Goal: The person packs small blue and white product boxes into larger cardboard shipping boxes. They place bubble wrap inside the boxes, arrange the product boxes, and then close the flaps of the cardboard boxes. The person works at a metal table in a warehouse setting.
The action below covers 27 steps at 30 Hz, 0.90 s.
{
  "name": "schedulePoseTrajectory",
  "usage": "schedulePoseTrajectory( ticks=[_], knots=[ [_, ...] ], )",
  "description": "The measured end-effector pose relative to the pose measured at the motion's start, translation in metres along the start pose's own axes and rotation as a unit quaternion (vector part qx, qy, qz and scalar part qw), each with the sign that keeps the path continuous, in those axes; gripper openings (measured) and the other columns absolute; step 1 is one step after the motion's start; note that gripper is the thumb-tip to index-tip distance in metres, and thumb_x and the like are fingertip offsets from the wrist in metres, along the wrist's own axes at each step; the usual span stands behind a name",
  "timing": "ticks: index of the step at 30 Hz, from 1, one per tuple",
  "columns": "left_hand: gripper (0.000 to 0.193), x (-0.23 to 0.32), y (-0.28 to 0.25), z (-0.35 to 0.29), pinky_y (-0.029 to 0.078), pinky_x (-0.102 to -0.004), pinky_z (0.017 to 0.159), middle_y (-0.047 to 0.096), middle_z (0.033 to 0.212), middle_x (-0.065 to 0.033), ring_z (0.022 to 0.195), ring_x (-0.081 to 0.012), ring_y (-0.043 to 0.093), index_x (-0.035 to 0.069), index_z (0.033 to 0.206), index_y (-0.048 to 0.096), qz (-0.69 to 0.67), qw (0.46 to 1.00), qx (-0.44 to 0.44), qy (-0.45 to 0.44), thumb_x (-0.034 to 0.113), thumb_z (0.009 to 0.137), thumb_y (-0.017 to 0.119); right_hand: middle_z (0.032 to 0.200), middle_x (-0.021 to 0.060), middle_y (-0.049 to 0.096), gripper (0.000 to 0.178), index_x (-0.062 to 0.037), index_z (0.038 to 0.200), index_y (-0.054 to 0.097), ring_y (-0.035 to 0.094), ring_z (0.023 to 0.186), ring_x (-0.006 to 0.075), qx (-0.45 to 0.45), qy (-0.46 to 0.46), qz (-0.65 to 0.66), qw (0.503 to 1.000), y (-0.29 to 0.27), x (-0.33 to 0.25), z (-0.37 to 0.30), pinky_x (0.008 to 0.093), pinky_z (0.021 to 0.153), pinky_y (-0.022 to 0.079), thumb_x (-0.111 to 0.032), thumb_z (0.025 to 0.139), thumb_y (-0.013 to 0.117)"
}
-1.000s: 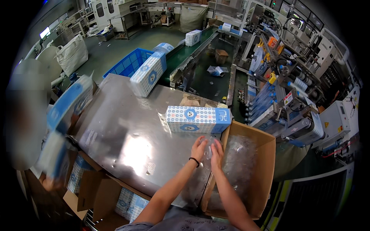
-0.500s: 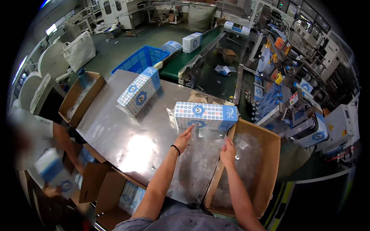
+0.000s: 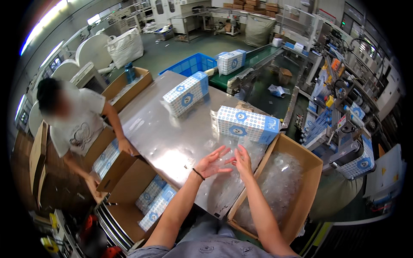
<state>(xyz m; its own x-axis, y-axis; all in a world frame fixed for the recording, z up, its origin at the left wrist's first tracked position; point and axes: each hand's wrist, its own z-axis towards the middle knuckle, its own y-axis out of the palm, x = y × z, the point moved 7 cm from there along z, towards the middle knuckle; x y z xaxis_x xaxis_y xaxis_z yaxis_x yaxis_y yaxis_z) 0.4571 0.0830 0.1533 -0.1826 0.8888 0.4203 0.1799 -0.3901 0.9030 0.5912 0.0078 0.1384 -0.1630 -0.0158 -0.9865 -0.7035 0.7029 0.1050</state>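
Left hand point(image 3: 212, 164) and right hand point(image 3: 243, 162) just came together, near the closest pack point(image 3: 247, 124). Left's fingers spread; can't tell right's grip. Pack handling looks paused.

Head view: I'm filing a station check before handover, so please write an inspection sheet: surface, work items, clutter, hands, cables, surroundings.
Surface: metal tabletop, bright glare on part of it.
Work items: nearer patterned pack and farther patterned pack on the tabletop; loose clear film in the cardboard box at right.
Clutter: crumpled printed film on the floor beside the conveyor belt.
Left hand: open, fingers spread.
Right hand: close beside it; whether it holds film is unclear.
Cables: none plainly distinguishable.
Surroundings: co-worker beside open cartons at left; blue crate beyond the tabletop.
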Motion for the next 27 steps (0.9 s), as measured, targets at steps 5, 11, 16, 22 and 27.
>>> schedulePoseTrajectory(
  ticks=[5,11,16,22,27],
  knots=[
    [0.063,0.012,0.009,-0.036,0.057,-0.0432,0.087,0.027,0.162,-0.0032,0.135,-0.0393,0.047,0.016,0.158,0.022,0.056,0.998,0.027,0.008,0.025,0.103,0.052,0.071,0.0020,0.063,0.028,-0.0050,0.124,0.064,0.065,0.064,0.0117,0.050,0.033,0.051,0.997,0.004,0.036,0.021,0.0244,0.056,0.048,-0.015,0.097,0.063],
    [0.053,0.089,-0.025,-0.161,0.042,-0.0206,0.055,0.046,0.151,-0.0083,0.121,-0.0286,0.061,0.016,0.153,0.035,0.164,0.957,0.214,0.109,0.033,0.104,0.048,0.073,0.0015,0.068,0.033,-0.0114,0.125,0.065,0.067,0.068,0.0128,-0.368,-0.137,-0.190,0.900,0.151,-0.048,-0.062,0.0288,0.058,0.048,-0.015,0.093,0.066],
    [0.050,0.119,-0.042,-0.250,0.043,-0.0206,0.053,0.051,0.146,-0.0105,0.110,-0.0162,0.061,0.013,0.146,0.044,0.135,0.946,0.242,0.169,0.042,0.105,0.044,0.067,0.0103,0.060,0.036,-0.0145,0.125,0.067,0.055,0.057,0.0173,-0.372,-0.425,-0.236,0.791,0.274,-0.071,-0.134,0.0330,0.057,0.044,-0.015,0.089,0.070],
    [0.057,0.137,-0.084,-0.362,0.045,-0.0202,0.055,0.050,0.147,-0.0073,0.111,-0.0153,0.060,0.012,0.150,0.040,0.075,0.932,0.257,0.245,0.048,0.105,0.041,0.064,0.0088,0.059,0.038,-0.0087,0.116,0.069,0.055,0.056,0.0159,-0.541,-0.304,-0.268,0.737,0.385,-0.049,-0.196,0.0309,0.057,0.046,-0.022,0.083,0.079],
    [0.062,0.137,-0.116,-0.430,0.046,-0.0213,0.061,0.046,0.150,-0.0062,0.128,-0.0183,0.052,0.011,0.152,0.037,0.051,0.920,0.280,0.271,0.052,0.105,0.037,0.062,0.0029,0.060,0.014,-0.0030,0.091,0.070,0.054,0.056,0.0091,-0.515,-0.184,-0.259,0.796,0.424,0.002,-0.185,0.0287,0.054,0.044,-0.016,0.087,0.072]
  ],
)
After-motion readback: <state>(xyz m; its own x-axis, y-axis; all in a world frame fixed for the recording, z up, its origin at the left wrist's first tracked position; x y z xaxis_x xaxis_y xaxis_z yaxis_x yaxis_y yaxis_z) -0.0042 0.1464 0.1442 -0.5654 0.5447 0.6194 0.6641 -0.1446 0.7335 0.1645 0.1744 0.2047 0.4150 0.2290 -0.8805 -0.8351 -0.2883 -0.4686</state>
